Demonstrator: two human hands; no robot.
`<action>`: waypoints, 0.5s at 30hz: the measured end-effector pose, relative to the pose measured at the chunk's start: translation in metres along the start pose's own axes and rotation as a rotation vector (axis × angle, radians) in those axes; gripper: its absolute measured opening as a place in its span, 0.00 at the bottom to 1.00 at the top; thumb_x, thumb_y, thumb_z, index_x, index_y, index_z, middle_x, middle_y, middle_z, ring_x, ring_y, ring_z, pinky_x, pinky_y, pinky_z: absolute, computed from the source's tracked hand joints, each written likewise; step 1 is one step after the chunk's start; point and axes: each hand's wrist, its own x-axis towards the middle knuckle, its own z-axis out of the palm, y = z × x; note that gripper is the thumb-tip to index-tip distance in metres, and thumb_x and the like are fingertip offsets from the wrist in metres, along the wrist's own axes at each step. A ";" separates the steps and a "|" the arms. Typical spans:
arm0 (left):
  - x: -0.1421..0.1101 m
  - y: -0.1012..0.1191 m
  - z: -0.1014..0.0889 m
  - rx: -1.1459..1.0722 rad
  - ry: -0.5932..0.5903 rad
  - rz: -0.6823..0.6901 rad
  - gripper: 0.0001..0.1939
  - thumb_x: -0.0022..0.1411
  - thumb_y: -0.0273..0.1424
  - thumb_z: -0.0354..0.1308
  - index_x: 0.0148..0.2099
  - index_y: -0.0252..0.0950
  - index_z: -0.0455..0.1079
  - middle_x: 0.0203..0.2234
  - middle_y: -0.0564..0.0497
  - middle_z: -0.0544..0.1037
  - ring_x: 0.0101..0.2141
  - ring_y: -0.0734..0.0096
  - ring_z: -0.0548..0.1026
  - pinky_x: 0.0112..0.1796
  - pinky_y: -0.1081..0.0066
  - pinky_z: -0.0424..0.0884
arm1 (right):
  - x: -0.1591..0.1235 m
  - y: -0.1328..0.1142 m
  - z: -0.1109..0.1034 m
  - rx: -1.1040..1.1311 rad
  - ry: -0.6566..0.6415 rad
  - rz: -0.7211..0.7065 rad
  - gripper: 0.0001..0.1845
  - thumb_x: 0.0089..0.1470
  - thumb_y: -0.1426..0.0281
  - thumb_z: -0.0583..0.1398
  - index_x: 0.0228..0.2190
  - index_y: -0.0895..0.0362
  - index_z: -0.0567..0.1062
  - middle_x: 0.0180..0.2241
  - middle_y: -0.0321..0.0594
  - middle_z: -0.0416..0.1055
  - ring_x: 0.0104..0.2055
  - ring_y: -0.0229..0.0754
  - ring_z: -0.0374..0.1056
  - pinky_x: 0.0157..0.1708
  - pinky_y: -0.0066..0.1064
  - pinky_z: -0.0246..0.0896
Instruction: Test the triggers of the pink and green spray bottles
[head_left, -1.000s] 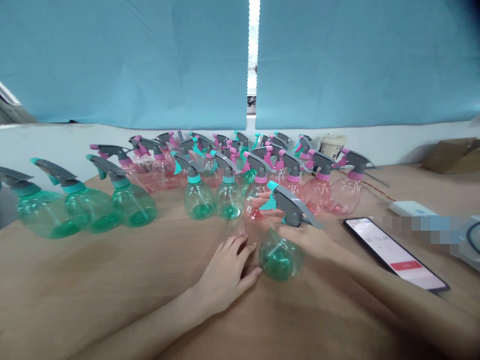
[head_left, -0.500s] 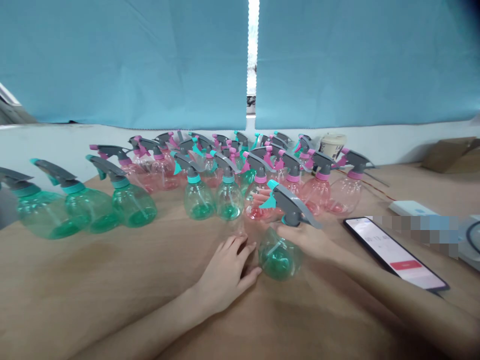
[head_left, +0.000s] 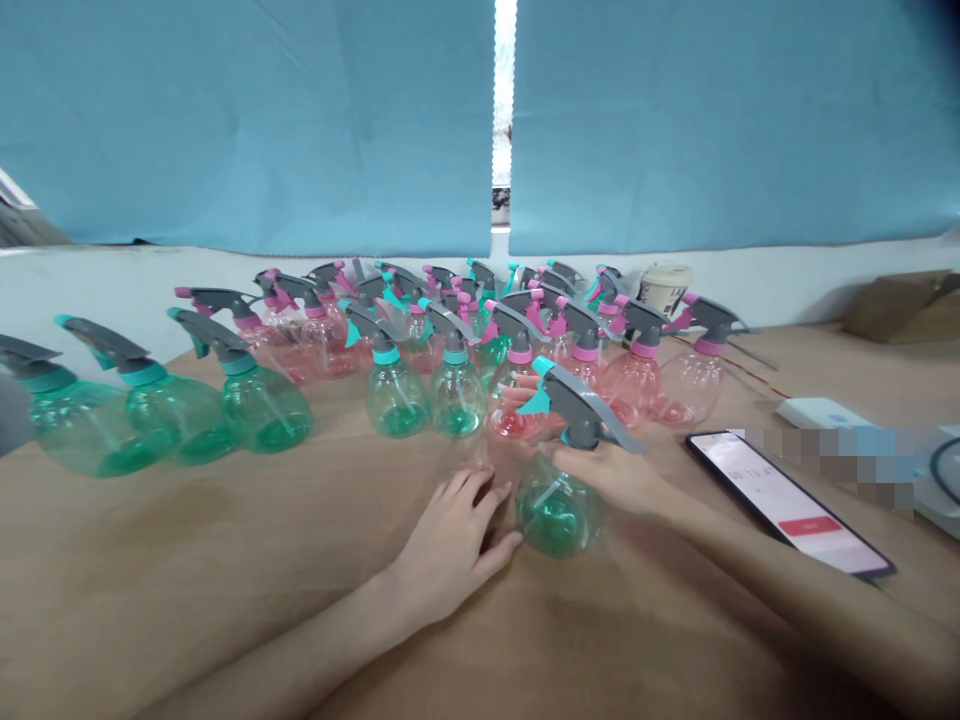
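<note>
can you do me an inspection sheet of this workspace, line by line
surface: wooden table, a darker patch toward the left
job's things: green spray bottle upright, nearest the person; pink spray bottles and three green ones grouped at the left stand beyond it, with more rows behind, partly hidden
clutter: phone lying screen up at right; white box-shaped device; lidded cup; cardboard box
grips: right hand around the near bottle's neck; left hand low over the table beside it, fingers bent, contact unclear
cables: thin reddish cable running from behind the bottles toward the device
surroundings: blue sheet with a bright vertical gap, above a white wall
</note>
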 end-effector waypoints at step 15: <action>0.000 0.000 0.000 0.006 -0.003 -0.006 0.21 0.62 0.38 0.53 0.55 0.34 0.63 0.52 0.40 0.66 0.54 0.52 0.61 0.50 0.54 0.62 | 0.001 -0.004 0.000 0.015 0.018 -0.010 0.07 0.44 0.66 0.54 0.24 0.51 0.72 0.25 0.32 0.73 0.26 0.40 0.67 0.25 0.30 0.66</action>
